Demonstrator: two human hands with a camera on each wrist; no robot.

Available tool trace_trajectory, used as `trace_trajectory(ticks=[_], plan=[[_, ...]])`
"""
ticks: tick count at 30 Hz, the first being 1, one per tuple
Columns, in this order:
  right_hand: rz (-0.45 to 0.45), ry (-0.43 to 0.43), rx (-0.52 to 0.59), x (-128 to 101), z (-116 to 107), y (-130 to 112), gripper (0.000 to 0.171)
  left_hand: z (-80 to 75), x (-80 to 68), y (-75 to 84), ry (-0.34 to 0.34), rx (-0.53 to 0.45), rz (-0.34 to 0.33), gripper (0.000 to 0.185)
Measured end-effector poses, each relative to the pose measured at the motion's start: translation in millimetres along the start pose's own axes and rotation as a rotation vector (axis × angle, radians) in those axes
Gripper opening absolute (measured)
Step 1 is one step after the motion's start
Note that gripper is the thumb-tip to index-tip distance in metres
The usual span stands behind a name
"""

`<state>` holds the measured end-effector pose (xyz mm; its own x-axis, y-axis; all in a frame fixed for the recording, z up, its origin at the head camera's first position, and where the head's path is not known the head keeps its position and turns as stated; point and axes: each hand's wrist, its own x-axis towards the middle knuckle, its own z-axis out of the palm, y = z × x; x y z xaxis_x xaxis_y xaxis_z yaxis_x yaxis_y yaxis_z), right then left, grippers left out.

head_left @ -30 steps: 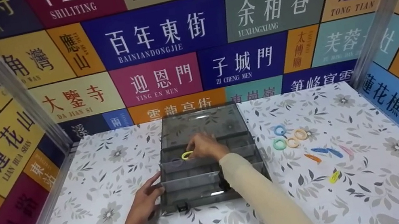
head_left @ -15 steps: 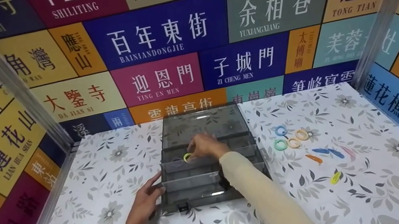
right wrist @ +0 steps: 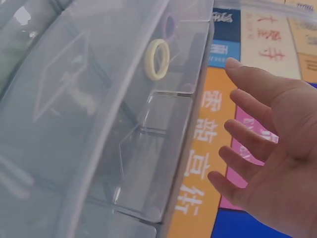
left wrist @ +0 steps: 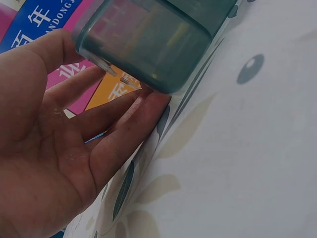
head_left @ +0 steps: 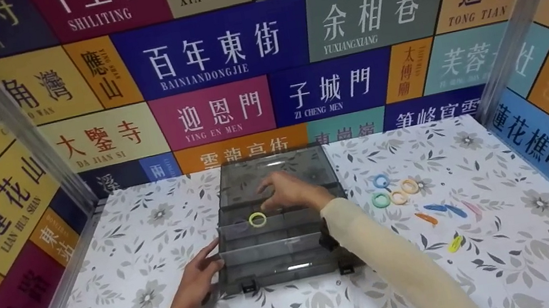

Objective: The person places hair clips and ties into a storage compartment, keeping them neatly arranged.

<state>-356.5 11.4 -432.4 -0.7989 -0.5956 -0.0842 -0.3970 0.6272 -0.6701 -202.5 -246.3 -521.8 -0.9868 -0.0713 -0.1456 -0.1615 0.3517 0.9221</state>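
Note:
A grey see-through compartment box (head_left: 276, 261) lies on the table with its lid (head_left: 279, 178) raised at the back. My left hand (head_left: 191, 286) touches the box's left side; in the left wrist view its thumb and fingertips meet the box corner. Above the back compartments hovers my right hand (head_left: 289, 191), fingers spread and holding nothing. Below its fingertips a yellow hair tie (head_left: 258, 219) is in the back left compartment. A faint purple hair tie (right wrist: 170, 27) is beside it, partly veiled by the plastic in the right wrist view.
Right of the box lie a blue hair tie (head_left: 381, 181), a green one (head_left: 381, 200) and two orange ones. Nearby are an orange hair clip (head_left: 426, 218), blue clips (head_left: 445, 210), a pink clip (head_left: 472, 210) and a yellow clip (head_left: 455, 243). Sign-printed walls surround the table.
My right hand has let go of the yellow hair tie and moved up and to the right with spread fingers. The left hand stays at the box's side.

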Motion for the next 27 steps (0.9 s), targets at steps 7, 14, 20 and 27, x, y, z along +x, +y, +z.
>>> trace_trajectory(ticks=[7, 14, 20, 27], plan=[[-0.098, 0.03, -0.038, -15.2, -0.2, 2.7, 0.047, -0.1, 0.0, 0.8, -0.024, -0.038, -0.022, 0.055], [-0.069, 0.075, -0.011, -41.0, -8.4, 12.9, 0.049, 1.1, -0.5, 2.1, -0.025, -0.066, -0.022, 0.055], [-0.085, 0.159, 0.053, -68.8, -24.5, 27.8, 0.054, -0.3, -0.8, 1.0, -0.017, -0.055, -0.009, 0.054], [-0.087, 0.279, 0.149, -100.0, -46.1, 53.4, 0.053, 0.2, -0.1, 2.3, -0.021, -0.059, -0.006, 0.054]])
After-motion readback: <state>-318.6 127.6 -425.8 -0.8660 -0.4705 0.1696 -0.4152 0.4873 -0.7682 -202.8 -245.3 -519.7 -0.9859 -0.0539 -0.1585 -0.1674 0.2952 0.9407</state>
